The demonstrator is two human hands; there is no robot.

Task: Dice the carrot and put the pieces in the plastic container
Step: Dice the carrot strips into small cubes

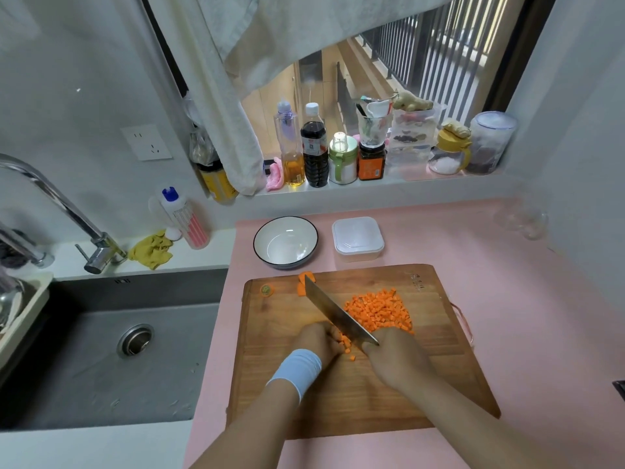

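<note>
Orange carrot pinned under curled fingers of the left hand, right hand gripping the knife — dicing looks nearly finished; next, unlid the plastic container.

Cutting board is lying on the table, with the sink sitting to its left. Bowl and plastic container are standing side by side just behind it, bowl on the left. On the board, the diced pile is lying right of the knife, carrot chunks are resting by the blade tip, and the left hand and right hand are flanking the blade, with carrot under the left.
</note>
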